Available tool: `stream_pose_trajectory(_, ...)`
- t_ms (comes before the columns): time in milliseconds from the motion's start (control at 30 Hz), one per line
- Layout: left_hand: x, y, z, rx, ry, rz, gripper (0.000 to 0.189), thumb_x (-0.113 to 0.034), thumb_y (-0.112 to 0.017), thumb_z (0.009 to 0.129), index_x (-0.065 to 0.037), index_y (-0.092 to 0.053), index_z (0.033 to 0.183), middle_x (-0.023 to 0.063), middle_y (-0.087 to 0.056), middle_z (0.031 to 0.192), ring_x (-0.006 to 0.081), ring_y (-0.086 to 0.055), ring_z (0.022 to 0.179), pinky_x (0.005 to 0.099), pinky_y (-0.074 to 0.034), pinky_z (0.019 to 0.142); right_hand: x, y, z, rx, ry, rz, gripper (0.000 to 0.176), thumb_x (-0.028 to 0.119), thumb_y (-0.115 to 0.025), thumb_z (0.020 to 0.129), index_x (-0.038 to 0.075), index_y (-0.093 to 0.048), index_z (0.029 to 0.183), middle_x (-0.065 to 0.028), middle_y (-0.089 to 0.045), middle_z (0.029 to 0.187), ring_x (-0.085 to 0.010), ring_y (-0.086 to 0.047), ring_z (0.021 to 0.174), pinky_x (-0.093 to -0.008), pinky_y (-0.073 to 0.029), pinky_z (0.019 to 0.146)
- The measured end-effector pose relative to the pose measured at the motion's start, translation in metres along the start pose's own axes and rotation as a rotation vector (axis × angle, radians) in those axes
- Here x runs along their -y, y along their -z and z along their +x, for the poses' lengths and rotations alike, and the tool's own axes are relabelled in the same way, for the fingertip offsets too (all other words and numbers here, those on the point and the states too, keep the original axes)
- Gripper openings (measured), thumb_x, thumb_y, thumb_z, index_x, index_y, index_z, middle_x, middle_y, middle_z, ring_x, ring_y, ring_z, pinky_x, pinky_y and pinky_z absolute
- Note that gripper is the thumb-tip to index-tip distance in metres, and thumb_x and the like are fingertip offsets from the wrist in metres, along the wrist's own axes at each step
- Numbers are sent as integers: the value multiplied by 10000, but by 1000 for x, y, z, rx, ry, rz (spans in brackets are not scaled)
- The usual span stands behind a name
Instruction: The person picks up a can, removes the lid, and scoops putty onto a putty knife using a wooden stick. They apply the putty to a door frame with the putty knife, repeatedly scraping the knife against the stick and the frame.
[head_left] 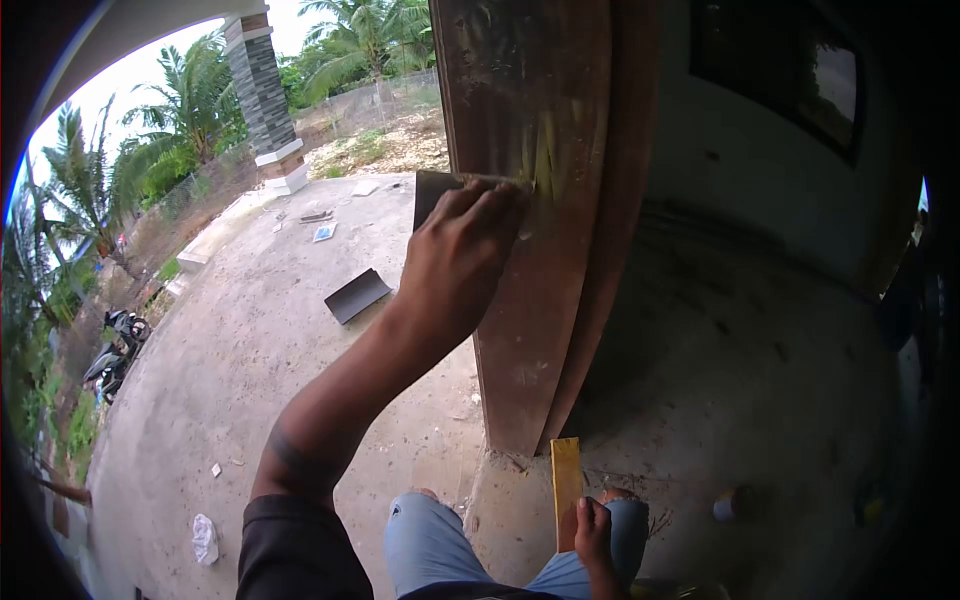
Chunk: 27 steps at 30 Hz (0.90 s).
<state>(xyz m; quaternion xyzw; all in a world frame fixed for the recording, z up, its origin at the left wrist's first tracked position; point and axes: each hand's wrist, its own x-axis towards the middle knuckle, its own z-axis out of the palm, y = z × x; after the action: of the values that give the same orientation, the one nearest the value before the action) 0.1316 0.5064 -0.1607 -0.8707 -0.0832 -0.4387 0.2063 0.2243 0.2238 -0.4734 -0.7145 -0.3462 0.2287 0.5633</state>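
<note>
My left hand is raised against the wooden door jamb, fingers bent and closed on a flat dark piece. That piece juts out past the jamb's left edge; its kind is not plain from here. Yellowish streaks and pale smears mark the brown wood just beside the fingertips. Low down, between my knees, my right hand grips a narrow wooden slat with a yellow-coated face. The slat stands nearly upright, its top end close to the foot of the jamb in this view.
A curved dark sheet lies on the concrete floor to the left. Farther off are a small blue-and-white packet, a crumpled white bag, a motorcycle and a stone-clad column. A can stands in shadow at right.
</note>
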Motion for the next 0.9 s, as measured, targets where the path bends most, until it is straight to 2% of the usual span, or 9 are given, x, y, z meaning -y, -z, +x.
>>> stream_pose_trajectory(67, -19, -20, -54, 168, 59, -5, 434, 27, -543, 756, 21, -585, 1188, 174, -531, 1277, 348, -497, 1212, 434, -467, 972, 1, 4, 3, 30, 7, 26, 388, 267, -433, 985, 7, -438, 697, -87, -370, 566, -145, -349, 559, -347, -304, 514)
stream_pose_trajectory(167, -9, 7, -57, 290, 73, -158, 505, 133, -499, 740, -5, -582, 1219, 138, -550, 1290, 299, -532, 1184, 394, -490, 964, 12, 7, 1, 21, 17, -1, 395, 271, -430, 986, 6, -436, 693, -79, -361, 565, -134, -344, 560, -336, -297, 511)
stream_pose_trajectory(300, 30, 69, 40, -182, -28, 74, 574, 191, -483, 703, -43, -590, 1217, 139, -588, 1224, 321, -559, 1131, 394, -499, 935, 12, 5, -1, 2, -20, 20, 393, 282, -442, 983, 25, -422, 686, -21, -340, 590, -102, -322, 598, -319, -280, 532)
stream_pose_trajectory(433, 54, 10, 52, -279, -43, 261, 530, 103, -547, 710, -34, -589, 1220, 149, -535, 1294, 356, -509, 1186, 418, -469, 968, 3, 2, 1, 29, -66, 19, 397, 282, -452, 981, 33, -410, 674, -7, -327, 596, -95, -323, 600, -316, -275, 531)
stream_pose_trajectory(533, 20, -30, -19, -164, 59, 210, 485, 61, -552, 732, -23, -599, 1207, 149, -514, 1320, 353, -486, 1215, 405, -445, 1008, 1, 2, 1, 10, -76, 20, 399, 275, -459, 980, 40, -402, 663, -4, -318, 599, -92, -323, 600, -315, -271, 531)
stream_pose_trajectory(667, 6, 11, -33, 89, 54, -21, 473, 84, -540, 749, -19, -600, 1207, 150, -540, 1290, 313, -509, 1202, 397, -456, 999, 12, 8, -5, -19, 5, -17, 408, 288, -439, 982, 2, -453, 692, -80, -383, 572, -132, -360, 576, -343, -306, 522)
stream_pose_trajectory(700, 17, 31, -13, 18, 30, -26, 366, 25, -537, 787, 20, -610, 1145, 162, -551, 1253, 306, -505, 1195, 402, -442, 999, 7, 8, -5, -25, 21, -7, 406, 286, -439, 982, 2, -453, 693, -82, -387, 574, -137, -364, 575, -345, -311, 525)
stream_pose_trajectory(767, 44, 72, 52, -158, -51, 35, 513, 184, -485, 744, -38, -608, 1190, 146, -622, 1185, 304, -589, 1090, 389, -505, 909, 0, 8, -6, -35, 41, 10, 403, 284, -439, 982, 0, -453, 696, -88, -393, 576, -146, -370, 574, -348, -319, 530)
stream_pose_trajectory(900, 77, 123, 149, -2, -100, 93, 438, 134, -512, 706, -22, -669, 1085, 178, -658, 1083, 300, -630, 1007, 405, -503, 862, 7, 4, -1, -20, 21, 29, 393, 275, -443, 982, -6, -457, 708, -101, -405, 580, -162, -380, 571, -354, -328, 535)
